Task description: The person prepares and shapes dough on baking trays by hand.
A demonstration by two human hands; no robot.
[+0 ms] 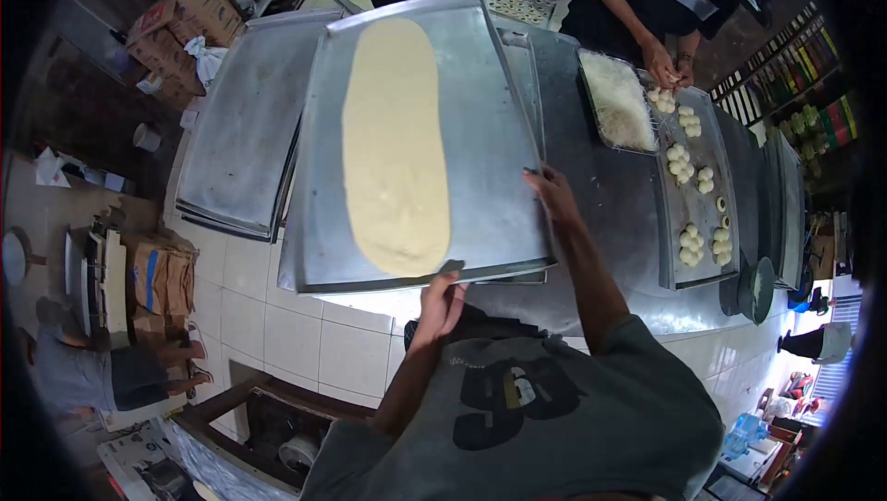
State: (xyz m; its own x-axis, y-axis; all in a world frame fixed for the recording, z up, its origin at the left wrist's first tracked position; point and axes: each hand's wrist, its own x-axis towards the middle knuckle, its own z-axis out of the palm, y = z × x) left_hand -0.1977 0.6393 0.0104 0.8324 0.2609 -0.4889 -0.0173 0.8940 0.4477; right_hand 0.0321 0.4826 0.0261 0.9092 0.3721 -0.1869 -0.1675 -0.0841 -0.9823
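I hold a large metal baking tray (480,140) above the steel table. A long flat oval sheet of pale dough (394,145) lies along its middle. My left hand (442,302) grips the tray's near edge from below, thumb over the rim. My right hand (552,191) clasps the tray's right edge, fingers curled on the rim. The tray sits tilted over another tray beneath it.
Stacked empty trays (242,127) lie at left. To the right stand a tray of white shreds (617,102) and a tray with several dough balls (695,182), where another person's hands (667,67) work. Cardboard boxes (162,274) and tiled floor are at left.
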